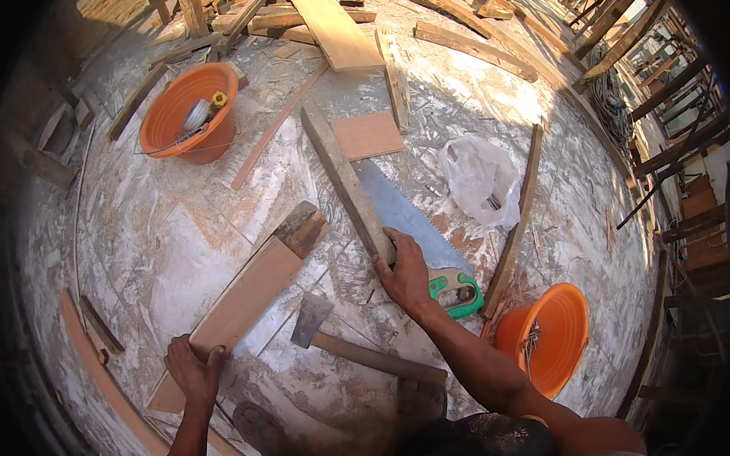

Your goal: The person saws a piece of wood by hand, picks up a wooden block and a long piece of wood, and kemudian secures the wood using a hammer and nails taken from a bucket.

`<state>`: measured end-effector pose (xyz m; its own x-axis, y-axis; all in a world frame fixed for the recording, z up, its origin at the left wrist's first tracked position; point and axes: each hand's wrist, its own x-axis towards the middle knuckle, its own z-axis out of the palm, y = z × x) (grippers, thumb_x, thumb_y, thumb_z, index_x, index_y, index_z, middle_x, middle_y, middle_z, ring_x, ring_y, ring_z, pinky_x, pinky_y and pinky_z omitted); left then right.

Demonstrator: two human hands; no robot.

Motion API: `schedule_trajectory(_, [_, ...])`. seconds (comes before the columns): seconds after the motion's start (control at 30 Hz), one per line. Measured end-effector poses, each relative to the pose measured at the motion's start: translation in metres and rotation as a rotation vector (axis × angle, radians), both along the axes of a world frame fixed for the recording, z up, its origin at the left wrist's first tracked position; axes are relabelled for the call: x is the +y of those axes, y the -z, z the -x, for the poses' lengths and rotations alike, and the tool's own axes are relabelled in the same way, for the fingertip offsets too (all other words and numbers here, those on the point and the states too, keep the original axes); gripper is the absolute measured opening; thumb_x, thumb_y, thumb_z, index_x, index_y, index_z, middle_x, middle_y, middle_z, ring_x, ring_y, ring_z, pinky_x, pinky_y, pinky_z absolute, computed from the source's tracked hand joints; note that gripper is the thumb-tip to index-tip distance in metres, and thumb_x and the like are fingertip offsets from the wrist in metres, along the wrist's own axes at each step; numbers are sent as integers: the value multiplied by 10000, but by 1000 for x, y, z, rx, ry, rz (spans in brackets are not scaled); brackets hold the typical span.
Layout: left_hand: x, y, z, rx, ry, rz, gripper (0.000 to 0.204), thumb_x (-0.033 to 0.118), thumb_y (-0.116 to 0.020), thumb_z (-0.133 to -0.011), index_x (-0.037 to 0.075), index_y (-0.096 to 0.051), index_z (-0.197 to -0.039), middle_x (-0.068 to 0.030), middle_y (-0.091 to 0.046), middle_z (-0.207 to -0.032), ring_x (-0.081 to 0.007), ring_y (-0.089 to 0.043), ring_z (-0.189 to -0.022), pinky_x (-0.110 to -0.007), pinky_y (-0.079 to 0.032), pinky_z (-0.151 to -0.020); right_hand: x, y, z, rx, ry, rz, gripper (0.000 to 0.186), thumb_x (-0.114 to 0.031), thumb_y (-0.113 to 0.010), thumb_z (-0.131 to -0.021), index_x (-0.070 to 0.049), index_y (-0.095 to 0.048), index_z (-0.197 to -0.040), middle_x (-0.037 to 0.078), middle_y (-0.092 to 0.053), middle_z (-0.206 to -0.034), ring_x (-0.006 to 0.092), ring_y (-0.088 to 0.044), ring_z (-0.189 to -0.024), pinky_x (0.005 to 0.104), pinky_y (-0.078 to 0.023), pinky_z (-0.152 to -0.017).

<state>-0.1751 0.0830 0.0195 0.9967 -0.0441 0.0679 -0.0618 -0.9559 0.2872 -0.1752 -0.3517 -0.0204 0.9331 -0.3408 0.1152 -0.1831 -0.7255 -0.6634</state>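
My left hand is closed round the near end of a reddish-brown wooden board, thumb on its top face. A darker, rough wood block shows at the board's far end. My right hand grips the near end of a long, narrow wooden batten, which points away from me. Just right of that batten lies a handsaw with a green handle, its blade partly under the batten. Between my forearms a hatchet lies on the floor, head to the left.
An orange bucket holding tools stands far left; another orange bucket with nails tilts beside my right forearm. A clear plastic bag sits right of the saw, near a long stick. Timber is piled at the back.
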Motion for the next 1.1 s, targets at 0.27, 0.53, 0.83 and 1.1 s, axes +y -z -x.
schedule_trajectory(0.27, [34,2,44,-25,99,65,208,41,-763,-811,48,-627,-969,-171,-615,-986,-395,-596,-914,-486,-479,-801,-101,12,-6,105,816,399,688,-373,-712,-948,20,-407,-1424,274,-462,-1411,478,-428,-1328,602,-372,-1087])
schedule_trajectory(0.53, [27,6,46,-54,220,86,353,16,-765,-744,98,-692,-1078,-99,-650,-1015,-347,-620,-925,-466,-497,-810,-221,69,58,603,1072,343,895,-448,-776,-814,-15,-365,-1480,250,-417,-1485,459,-454,-1350,580,-445,-1068])
schedule_trajectory(0.83, [19,23,96,-1,266,16,433,67,-775,-698,143,-719,-1120,-36,-647,-1035,-275,-601,-945,-427,-481,-798,-252,64,77,679,382,235,342,-344,-666,-907,-5,-666,-867,149,-677,-791,278,-678,-739,398,-556,-674])
schedule_trajectory(1.1, [11,26,98,32,336,-54,382,132,-745,-784,137,-711,-1165,-17,-648,-1090,-239,-602,-981,-392,-475,-825,-172,1,54,-175,722,-219,239,-221,-592,-983,3,-588,-899,4,-487,-712,127,-452,-589,308,-355,-531])
